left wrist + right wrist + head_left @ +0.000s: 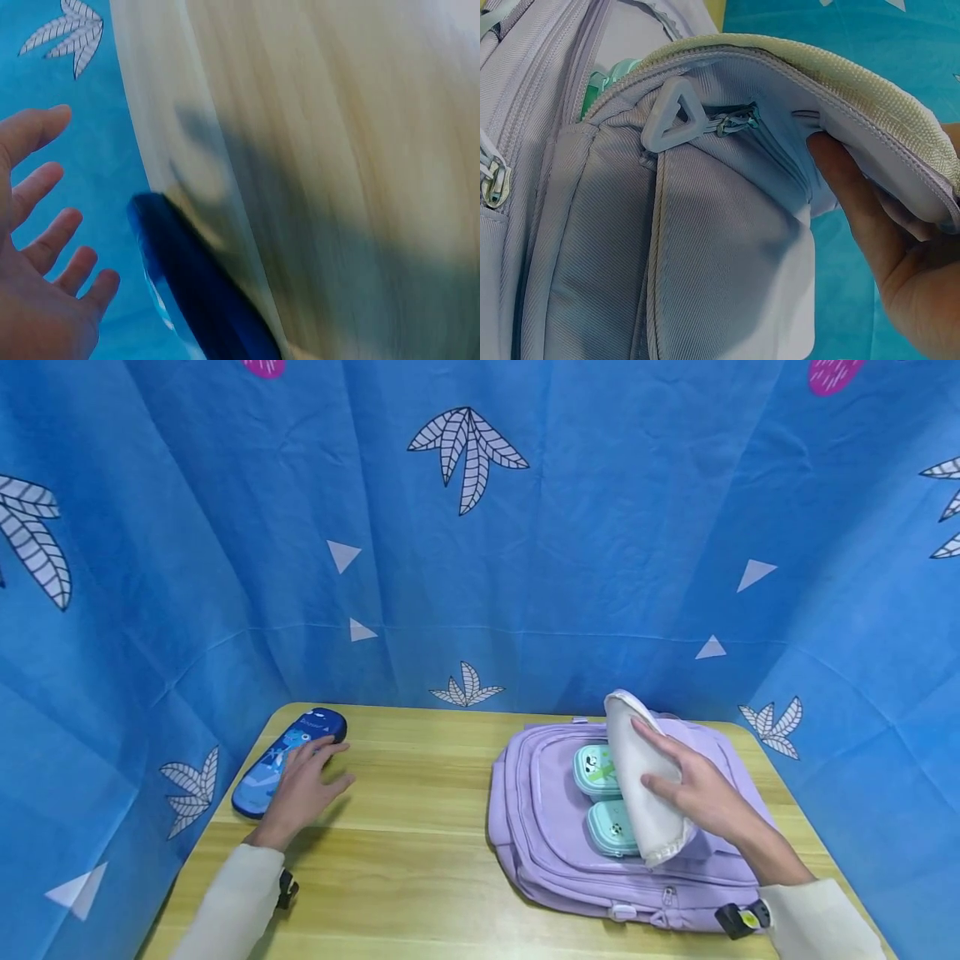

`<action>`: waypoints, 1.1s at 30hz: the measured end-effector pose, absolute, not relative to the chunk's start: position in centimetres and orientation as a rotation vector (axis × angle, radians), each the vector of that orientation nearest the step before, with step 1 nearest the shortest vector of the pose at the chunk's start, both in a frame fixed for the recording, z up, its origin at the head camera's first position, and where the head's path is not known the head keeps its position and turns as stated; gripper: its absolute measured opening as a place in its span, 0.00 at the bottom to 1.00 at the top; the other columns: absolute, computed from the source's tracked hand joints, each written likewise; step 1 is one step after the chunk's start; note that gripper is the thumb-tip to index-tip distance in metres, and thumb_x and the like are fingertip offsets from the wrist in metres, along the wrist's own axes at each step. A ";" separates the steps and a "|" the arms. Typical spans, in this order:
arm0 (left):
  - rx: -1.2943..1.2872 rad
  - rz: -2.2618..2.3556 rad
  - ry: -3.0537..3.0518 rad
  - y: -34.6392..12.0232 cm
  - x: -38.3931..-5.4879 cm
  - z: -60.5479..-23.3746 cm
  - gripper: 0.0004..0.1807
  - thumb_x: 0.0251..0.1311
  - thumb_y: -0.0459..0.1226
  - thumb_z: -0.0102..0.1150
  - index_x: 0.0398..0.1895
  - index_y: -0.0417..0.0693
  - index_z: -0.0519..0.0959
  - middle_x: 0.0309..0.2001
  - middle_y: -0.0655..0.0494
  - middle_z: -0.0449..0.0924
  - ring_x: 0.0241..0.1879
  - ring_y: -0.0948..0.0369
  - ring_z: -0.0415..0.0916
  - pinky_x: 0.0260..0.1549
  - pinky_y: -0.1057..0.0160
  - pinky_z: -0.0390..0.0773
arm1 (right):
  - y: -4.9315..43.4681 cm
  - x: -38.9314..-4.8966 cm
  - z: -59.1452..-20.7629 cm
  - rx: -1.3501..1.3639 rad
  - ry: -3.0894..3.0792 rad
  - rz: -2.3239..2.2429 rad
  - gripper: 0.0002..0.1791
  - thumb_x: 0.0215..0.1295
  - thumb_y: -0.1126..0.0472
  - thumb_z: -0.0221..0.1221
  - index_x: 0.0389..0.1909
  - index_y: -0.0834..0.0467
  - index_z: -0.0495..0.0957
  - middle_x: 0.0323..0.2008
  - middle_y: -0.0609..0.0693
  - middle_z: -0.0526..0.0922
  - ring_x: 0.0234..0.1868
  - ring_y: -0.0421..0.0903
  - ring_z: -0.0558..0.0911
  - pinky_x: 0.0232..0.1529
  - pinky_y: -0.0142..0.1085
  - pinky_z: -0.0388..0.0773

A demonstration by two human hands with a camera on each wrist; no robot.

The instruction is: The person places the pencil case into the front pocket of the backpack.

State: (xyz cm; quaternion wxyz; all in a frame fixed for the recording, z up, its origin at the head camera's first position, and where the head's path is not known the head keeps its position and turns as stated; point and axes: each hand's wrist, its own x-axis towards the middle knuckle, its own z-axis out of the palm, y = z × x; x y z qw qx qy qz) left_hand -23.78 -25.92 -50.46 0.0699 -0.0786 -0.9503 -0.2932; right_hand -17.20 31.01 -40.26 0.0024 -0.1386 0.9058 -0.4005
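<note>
My left hand [302, 785] hovers over a blue pencil case [258, 781] with a cartoon print at the table's left. Its fingers are spread, and in the left wrist view the dark side of the case lies just beyond them. On the right, a lilac backpack [525, 852] lies flat with its front pocket unzipped. My right hand [701, 789] holds up the pocket's flap [633, 777], white lining facing left. Two mint-green lidded boxes sit in the pocket: one with a panda [594, 768], the other [611, 825] nearer me, both partly hidden by the flap.
The wooden table [405, 827] runs between the pencil case and the backpack. A blue patterned curtain [480, 585] closes off the back and both sides. A triangular zip pull [673, 116] hangs by the flap in the right wrist view.
</note>
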 end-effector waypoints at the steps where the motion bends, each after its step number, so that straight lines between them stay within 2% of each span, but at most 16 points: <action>1: -0.229 -0.882 -2.856 -26.3 -23.7 -50.4 0.31 0.71 0.39 0.71 0.74 0.40 0.77 0.80 0.32 0.64 0.78 0.30 0.54 0.73 0.24 0.59 | 31.0 -17.2 -40.2 -0.436 2.841 -1.256 0.45 0.75 0.67 0.64 0.88 0.49 0.57 0.85 0.72 0.53 0.77 0.72 0.66 0.55 0.33 0.81; 6: -0.197 -0.839 -2.848 -28.3 -23.3 -50.4 0.31 0.71 0.40 0.71 0.74 0.41 0.77 0.80 0.30 0.62 0.79 0.27 0.51 0.72 0.20 0.52 | 31.0 -17.1 -40.2 -0.433 2.822 -1.271 0.45 0.76 0.68 0.63 0.88 0.49 0.56 0.85 0.73 0.51 0.78 0.73 0.65 0.54 0.34 0.82; 12: -0.089 -0.815 -2.869 -30.6 -22.8 -50.7 0.34 0.70 0.42 0.71 0.76 0.44 0.73 0.81 0.29 0.57 0.78 0.23 0.46 0.67 0.15 0.48 | 30.9 -17.2 -40.1 -0.457 2.826 -1.264 0.45 0.76 0.68 0.63 0.88 0.49 0.56 0.85 0.72 0.52 0.79 0.73 0.64 0.59 0.45 0.84; 14: -0.055 -0.801 -2.888 -31.3 -22.8 -50.7 0.36 0.70 0.43 0.71 0.78 0.45 0.71 0.82 0.28 0.54 0.77 0.22 0.45 0.67 0.16 0.47 | 30.9 -17.2 -40.2 -0.455 2.827 -1.267 0.45 0.76 0.68 0.63 0.88 0.49 0.56 0.85 0.72 0.52 0.78 0.73 0.66 0.57 0.44 0.84; 19: 0.041 -0.779 -2.944 -32.7 -22.9 -51.0 0.42 0.69 0.49 0.72 0.81 0.43 0.67 0.81 0.25 0.52 0.75 0.21 0.45 0.65 0.15 0.50 | 30.9 -17.0 -40.2 -0.437 2.811 -1.289 0.45 0.76 0.68 0.62 0.88 0.48 0.55 0.85 0.73 0.50 0.76 0.73 0.68 0.52 0.35 0.83; 28: 0.155 -0.776 -3.028 -34.1 -22.6 -51.8 0.53 0.64 0.54 0.75 0.85 0.43 0.59 0.83 0.21 0.43 0.76 0.18 0.40 0.67 0.13 0.49 | 31.0 -16.9 -40.2 -0.447 2.806 -1.301 0.45 0.76 0.69 0.62 0.88 0.49 0.55 0.85 0.73 0.50 0.76 0.73 0.67 0.52 0.33 0.83; 33: 0.171 -0.822 -3.066 -34.3 -22.5 -52.1 0.55 0.65 0.52 0.75 0.86 0.41 0.54 0.82 0.17 0.39 0.76 0.16 0.39 0.66 0.13 0.52 | 31.0 -16.9 -40.2 -0.452 2.811 -1.294 0.45 0.76 0.69 0.62 0.88 0.50 0.56 0.85 0.73 0.50 0.75 0.73 0.68 0.52 0.34 0.83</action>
